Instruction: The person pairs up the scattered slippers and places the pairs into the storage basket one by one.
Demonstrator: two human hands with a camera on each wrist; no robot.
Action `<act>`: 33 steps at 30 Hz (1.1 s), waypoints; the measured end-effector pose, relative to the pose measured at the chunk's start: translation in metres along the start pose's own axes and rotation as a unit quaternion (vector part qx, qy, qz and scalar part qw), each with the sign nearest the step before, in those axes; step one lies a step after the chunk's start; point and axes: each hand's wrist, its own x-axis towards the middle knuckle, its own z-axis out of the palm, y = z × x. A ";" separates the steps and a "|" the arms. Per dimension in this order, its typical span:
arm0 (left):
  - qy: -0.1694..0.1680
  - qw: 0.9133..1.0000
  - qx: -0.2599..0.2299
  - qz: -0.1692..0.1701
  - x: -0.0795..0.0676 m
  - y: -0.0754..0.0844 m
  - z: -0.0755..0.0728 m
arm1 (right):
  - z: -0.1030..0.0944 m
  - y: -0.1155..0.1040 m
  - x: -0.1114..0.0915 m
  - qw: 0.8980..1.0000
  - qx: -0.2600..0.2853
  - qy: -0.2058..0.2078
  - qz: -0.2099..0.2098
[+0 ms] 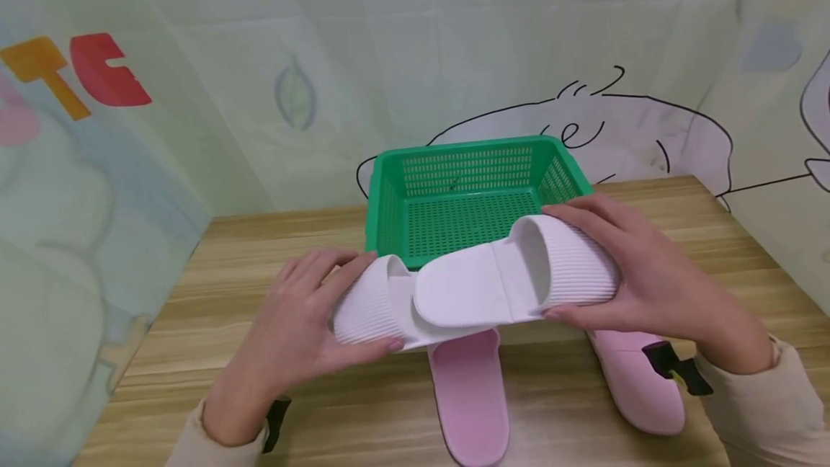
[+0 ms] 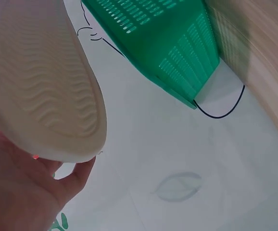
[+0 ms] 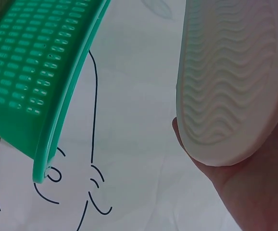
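Two white slide slippers are held up over the table, their heel ends overlapping in the head view. My left hand (image 1: 311, 323) grips the left white slipper (image 1: 369, 308) round its ribbed strap, thumb along the near edge. With fingers and thumb spread over the strap, my right hand (image 1: 629, 272) holds the right white slipper (image 1: 463, 287), whose heel lies in front of the other. The wrist views show their wavy-patterned soles, the left slipper's sole (image 2: 47, 82) and the right slipper's sole (image 3: 230, 82). Toes point outward to each side.
Behind the slippers stands a green plastic basket (image 1: 372, 200) with perforated walls. A pink slipper (image 1: 472, 402) lies on the wooden table (image 1: 363, 409), partly hidden by the white ones. Another pink slipper (image 1: 642, 388) sits below my right wrist. A printed cloth (image 1: 292, 34) hangs behind.
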 end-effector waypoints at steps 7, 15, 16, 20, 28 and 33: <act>-0.002 1.000 -0.011 0.002 0.006 0.005 0.001 | 0.001 -0.002 0.002 1.000 0.000 -0.008 0.009; -0.006 1.000 -0.011 -0.002 0.007 0.008 0.001 | 0.002 -0.004 0.005 1.000 -0.001 -0.009 -0.007; -0.005 1.000 -0.013 -0.001 0.008 0.009 0.001 | 0.003 -0.004 0.005 1.000 0.001 -0.008 -0.010; 0.003 1.000 -0.015 0.009 0.010 0.010 0.003 | 0.004 -0.004 0.006 1.000 0.001 -0.006 -0.016; 0.001 1.000 -0.018 0.021 0.014 0.013 0.008 | 0.007 -0.004 0.007 1.000 0.004 -0.009 -0.015; -0.001 1.000 -0.018 0.022 0.017 0.015 0.010 | 0.007 -0.005 0.007 1.000 0.003 -0.011 -0.009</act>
